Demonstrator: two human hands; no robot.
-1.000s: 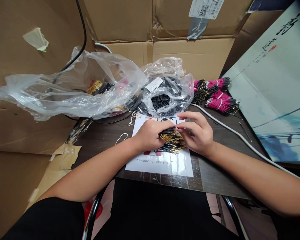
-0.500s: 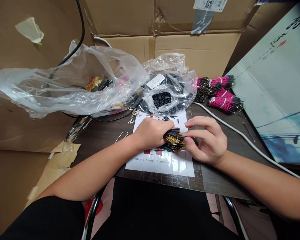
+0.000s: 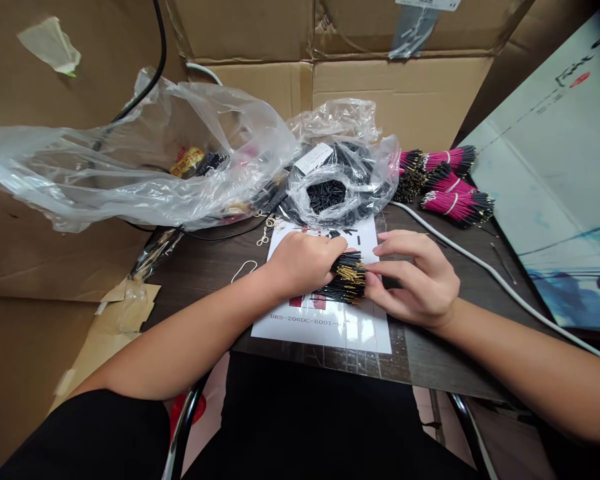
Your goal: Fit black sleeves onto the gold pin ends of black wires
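My left hand (image 3: 307, 263) is wrapped around a bundle of wires (image 3: 347, 277) with black sleeves and gold-coloured metal ends, which point to the right. The part of the bundle inside the fist is hidden. At those metal ends is my right hand (image 3: 420, 277), its thumb and a finger brought close together in a pinch. What sits between these fingertips is too small to make out. Beneath both hands lies a printed white sheet (image 3: 320, 333), with several loose black sleeves (image 3: 349, 232) near its top edge.
Behind the sheet stands an open clear bag of black sleeves (image 3: 326, 195). A large plastic bag (image 3: 130, 180) spreads over the left. Banded pink wire bundles (image 3: 453, 201) lie at the back right, near a white cable (image 3: 480, 262). Cardboard (image 3: 400, 100) walls the back.
The bundle has turned slightly, and its metal ends sit a little further left. My right thumb and finger have shifted slightly along those ends. The camera view has moved a little.
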